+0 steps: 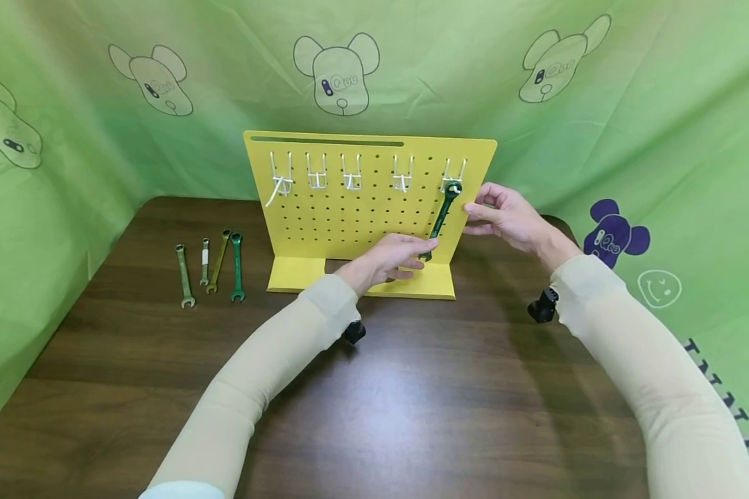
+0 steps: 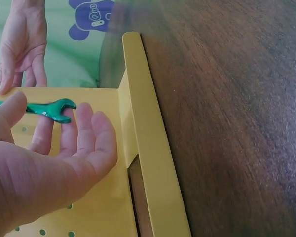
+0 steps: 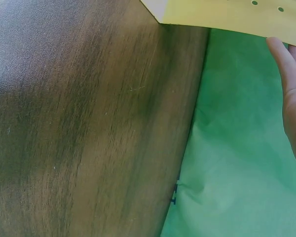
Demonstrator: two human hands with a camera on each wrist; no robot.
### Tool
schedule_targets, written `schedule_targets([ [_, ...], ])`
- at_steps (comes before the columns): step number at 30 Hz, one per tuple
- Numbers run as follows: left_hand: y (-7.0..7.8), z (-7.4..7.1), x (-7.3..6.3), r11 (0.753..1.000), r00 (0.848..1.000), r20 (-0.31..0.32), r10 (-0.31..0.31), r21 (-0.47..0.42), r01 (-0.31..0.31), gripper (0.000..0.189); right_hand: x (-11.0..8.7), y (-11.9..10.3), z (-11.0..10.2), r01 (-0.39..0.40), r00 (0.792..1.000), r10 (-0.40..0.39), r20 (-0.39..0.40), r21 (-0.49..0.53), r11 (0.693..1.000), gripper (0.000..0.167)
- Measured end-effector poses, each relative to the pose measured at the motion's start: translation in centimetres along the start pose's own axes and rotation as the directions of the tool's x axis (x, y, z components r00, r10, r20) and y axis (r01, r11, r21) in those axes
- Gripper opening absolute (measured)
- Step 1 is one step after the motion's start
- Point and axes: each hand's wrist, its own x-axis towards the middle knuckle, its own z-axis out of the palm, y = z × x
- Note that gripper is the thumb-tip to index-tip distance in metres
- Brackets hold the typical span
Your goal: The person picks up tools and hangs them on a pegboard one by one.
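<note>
A yellow pegboard (image 1: pixel 362 208) stands upright on the table with several white hooks along its upper part. On its rightmost hook (image 1: pixel 447 173) sits the ring end of a dark green combination wrench (image 1: pixel 442 216), which hangs slanting down to the left. My left hand (image 1: pixel 394 258) pinches the wrench near its lower, open end; in the left wrist view the thumb lies over the handle and the fingers are behind it. At the board's right edge, my right hand (image 1: pixel 505 216) grips with the thumb in front and other fingers behind, partly hidden in the right wrist view.
Left of the board several wrenches lie on the brown table (image 1: pixel 125 360): a silvery one (image 1: pixel 184 276), a short one with a white label (image 1: pixel 204 262), a brass-coloured one (image 1: pixel 219 260) and a green one (image 1: pixel 236 267). A green printed curtain (image 1: pixel 237 83) surrounds the table's back and sides.
</note>
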Motion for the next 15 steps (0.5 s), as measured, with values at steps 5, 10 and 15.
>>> schedule_targets([
  [5, 0.02, -0.04, 0.35, 1.0, 0.999, -0.03, -0.016, -0.023, 0.015, 0.05, 0.12, 0.05, -0.06, -0.003, 1.0, 0.003, -0.004, 0.0, 1.0, 0.006],
  [10, 0.11, 0.07, 0.59, 0.999, 0.998, -0.06, -0.033, -0.029, 0.032, 0.049, 0.19, 0.14, -0.18, -0.007, 1.0, 0.007, -0.001, 0.0, 1.0, 0.007],
  [15, 0.23, 0.39, 0.76, 0.997, 0.995, -0.089, -0.047, -0.061, 0.042, 0.048, 0.19, 0.12, -0.11, -0.003, 1.0, 0.003, -0.001, 0.006, 1.0, 0.007],
])
